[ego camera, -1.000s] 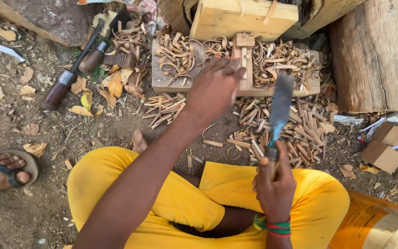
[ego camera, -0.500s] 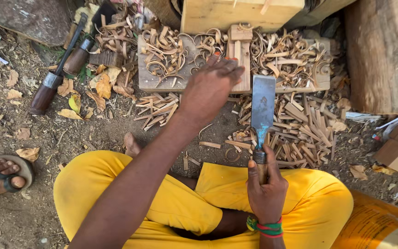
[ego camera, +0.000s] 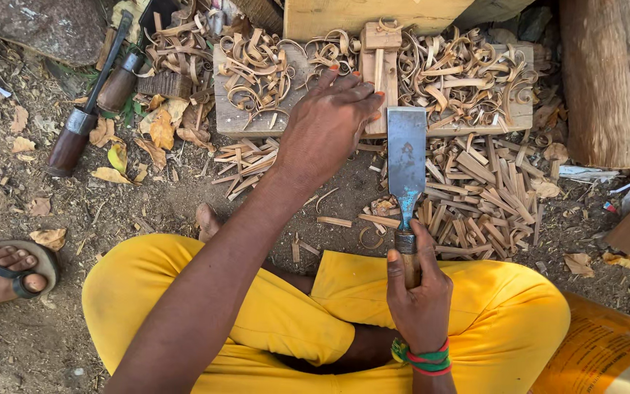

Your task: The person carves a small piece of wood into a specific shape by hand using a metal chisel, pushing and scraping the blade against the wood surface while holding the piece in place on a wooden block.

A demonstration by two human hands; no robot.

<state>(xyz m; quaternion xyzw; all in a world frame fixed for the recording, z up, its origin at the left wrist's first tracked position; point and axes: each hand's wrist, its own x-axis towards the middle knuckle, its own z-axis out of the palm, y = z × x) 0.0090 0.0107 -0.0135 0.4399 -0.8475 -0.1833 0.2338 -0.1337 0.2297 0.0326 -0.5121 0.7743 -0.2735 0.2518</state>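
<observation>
My right hand (ego camera: pixel 418 292) grips the wooden handle of a wide flat chisel (ego camera: pixel 407 160), blade pointing away, its edge at the near edge of a wooden board (ego camera: pixel 231 117). My left hand (ego camera: pixel 327 124) reaches forward and rests on a small upright wooden workpiece (ego camera: pixel 378 58) lying on that board, fingers curled over its near end. Curled shavings (ego camera: pixel 257 66) cover the board. I sit cross-legged in yellow trousers (ego camera: pixel 271 306).
Split wood chips (ego camera: pixel 483 197) litter the ground to the right. Two dark-handled tools (ego camera: pixel 74 131) lie at the left. A thick log (ego camera: pixel 614 80) stands at the right, a pale wooden block (ego camera: pixel 373 14) behind the board. Another person's sandalled foot (ego camera: pixel 1 273) sits at the far left.
The chisel has swung from a tilted, raised position to lying straight, its edge against the board. My left hand has settled onto the workpiece.
</observation>
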